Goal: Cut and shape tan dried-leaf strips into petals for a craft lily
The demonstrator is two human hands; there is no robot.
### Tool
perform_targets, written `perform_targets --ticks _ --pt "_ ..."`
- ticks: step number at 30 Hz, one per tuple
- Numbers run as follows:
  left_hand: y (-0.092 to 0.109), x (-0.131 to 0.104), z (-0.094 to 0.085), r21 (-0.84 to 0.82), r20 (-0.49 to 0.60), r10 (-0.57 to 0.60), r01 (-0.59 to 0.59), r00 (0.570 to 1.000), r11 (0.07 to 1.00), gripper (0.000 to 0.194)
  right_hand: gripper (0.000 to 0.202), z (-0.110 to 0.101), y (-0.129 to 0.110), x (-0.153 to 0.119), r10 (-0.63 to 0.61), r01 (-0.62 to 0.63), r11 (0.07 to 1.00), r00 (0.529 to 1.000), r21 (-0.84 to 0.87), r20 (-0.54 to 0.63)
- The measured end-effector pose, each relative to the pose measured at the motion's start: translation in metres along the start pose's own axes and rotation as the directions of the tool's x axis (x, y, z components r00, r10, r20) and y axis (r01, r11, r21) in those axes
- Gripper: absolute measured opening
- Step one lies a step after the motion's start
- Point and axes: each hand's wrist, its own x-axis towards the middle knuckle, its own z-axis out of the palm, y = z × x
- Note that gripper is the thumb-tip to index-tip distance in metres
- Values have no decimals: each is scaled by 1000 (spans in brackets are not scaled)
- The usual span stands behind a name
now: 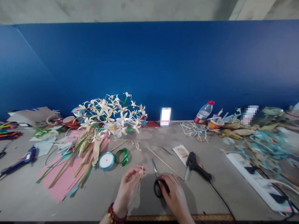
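My left hand (131,180), with a red bead bracelet at the wrist, is closed in a pinch. A small pale strip (142,168) shows at its fingertips, and a thin strand hangs below; the material is too small to make out. My right hand (172,189) lies over the black handles of a pair of scissors (157,185), fingers curled on the grip. The blades point away from me, slightly apart from the left hand. Ahead lie a thin wooden stick (165,163), a green ribbon roll (122,156) and a light blue ribbon spool (106,161).
Many white husk-like flowers (108,113) stand at the back. Dried husks (88,149) lie on pink paper (54,183) at left. A black glue gun (198,166) with its cord and a white power strip (254,183) are at right. A bottle (204,112) stands against the blue panel.
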Motion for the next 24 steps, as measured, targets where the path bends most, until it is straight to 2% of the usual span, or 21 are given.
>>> perform_targets --ticks 9,12,17,24 --pt "15 10 -5 -22 -6 -26 26 1000 999 24 16 4 11 -7 -47 46 995 999 -84 -12" --pt "19 17 -11 -81 -10 -57 56 998 995 24 15 2 9 -5 -34 35 997 999 -63 14" --pt "23 31 -22 -186 53 -101 109 993 976 19 14 -3 11 -1 -40 41 999 998 -34 41" --pt "31 36 -16 -200 77 -140 153 987 968 19 13 -3 15 -2 -13 13 1000 999 3 43"
